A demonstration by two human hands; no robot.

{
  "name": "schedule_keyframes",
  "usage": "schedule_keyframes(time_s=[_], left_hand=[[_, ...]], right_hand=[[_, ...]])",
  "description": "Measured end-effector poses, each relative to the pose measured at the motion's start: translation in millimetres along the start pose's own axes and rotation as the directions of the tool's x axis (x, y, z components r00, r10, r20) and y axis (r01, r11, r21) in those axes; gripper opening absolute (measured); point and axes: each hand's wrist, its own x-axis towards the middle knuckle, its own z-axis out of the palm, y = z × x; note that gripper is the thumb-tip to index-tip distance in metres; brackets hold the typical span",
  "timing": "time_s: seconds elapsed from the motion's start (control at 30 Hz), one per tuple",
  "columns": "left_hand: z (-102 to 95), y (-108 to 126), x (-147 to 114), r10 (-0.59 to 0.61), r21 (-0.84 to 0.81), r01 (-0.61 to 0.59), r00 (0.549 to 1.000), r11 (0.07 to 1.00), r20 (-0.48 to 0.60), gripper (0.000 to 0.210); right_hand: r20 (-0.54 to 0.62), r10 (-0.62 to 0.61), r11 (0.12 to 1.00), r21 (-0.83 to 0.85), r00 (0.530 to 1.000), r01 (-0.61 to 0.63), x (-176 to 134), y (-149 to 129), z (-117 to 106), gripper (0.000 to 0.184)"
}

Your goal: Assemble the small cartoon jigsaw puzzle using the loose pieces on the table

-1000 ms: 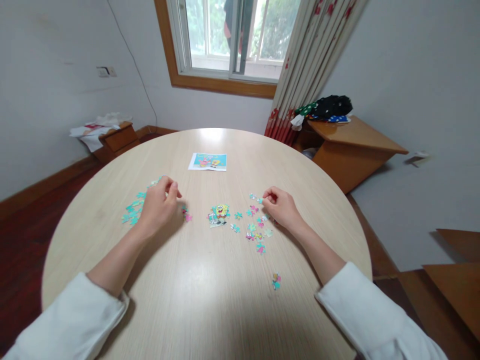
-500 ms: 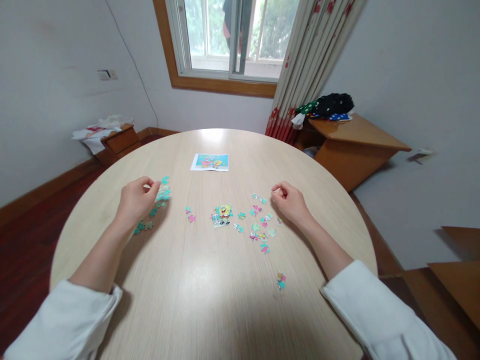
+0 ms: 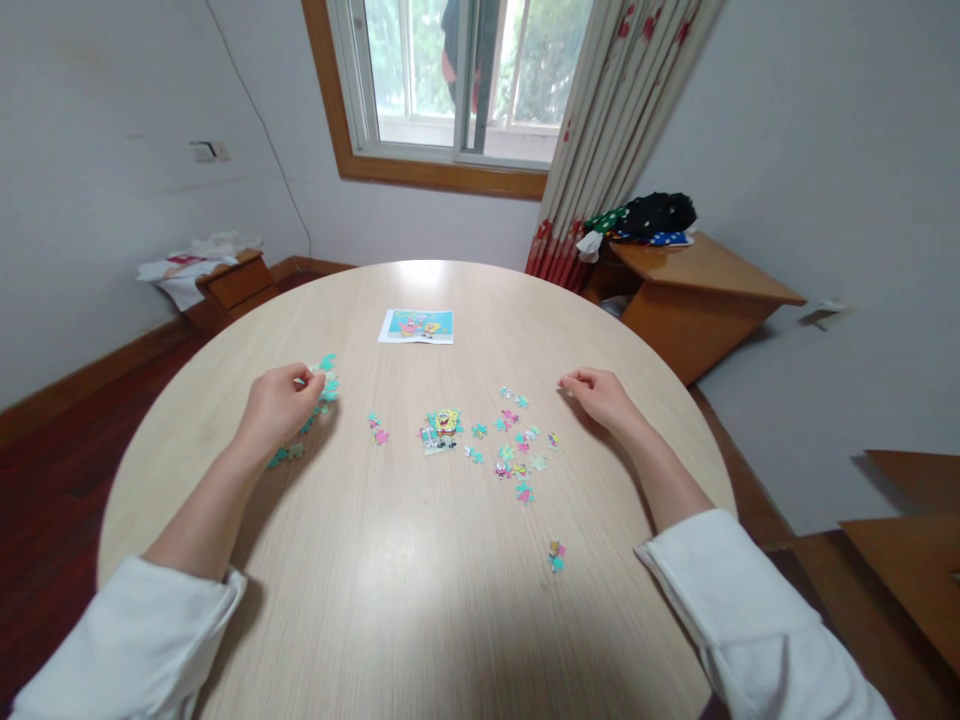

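My left hand point(image 3: 283, 405) is closed in a pinch over the left-hand pile of turquoise jigsaw pieces point(image 3: 328, 388), hiding part of it. Whether a piece sits between its fingertips is hard to see. Right of the loose pieces, my right hand point(image 3: 600, 395) hovers with thumb and fingers pressed together; anything inside is too small to make out. A joined block of jigsaw pieces point(image 3: 444, 428) with a yellow cartoon figure lies mid-table. Colourful loose jigsaw pieces point(image 3: 521, 468) are scattered to its right. A few pink and turquoise pieces point(image 3: 378, 430) lie to its left.
A printed reference picture point(image 3: 417, 327) lies toward the far side of the round wooden table point(image 3: 360, 620). One small cluster of pieces point(image 3: 556, 555) is nearer me on the right. Beyond the table stand a wooden cabinet point(image 3: 705, 300) with cloths on it and a curtain point(image 3: 592, 130).
My right hand has shifted slightly right, away from the loose pieces, its fingers flatter. The left hand has moved a little over its pile. The view has shifted slightly.
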Motion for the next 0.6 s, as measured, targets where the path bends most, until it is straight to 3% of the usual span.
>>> schedule_keyframes(time_s=[0.2, 0.6], left_hand=[[1.2, 0, 1, -0.005, 0.008, 0.005, 1.000, 1.000, 0.010, 0.025], [0.2, -3, 0, 0.037, 0.042, -0.035, 0.998, 0.998, -0.044, 0.024]], right_hand=[[0.326, -0.041, 0.995, 0.095, 0.944, 0.010, -11, -7, 0, 0.032], [0.224, -0.005, 0.994, 0.109, 0.974, -0.020, -8, -11, 3, 0.033]])
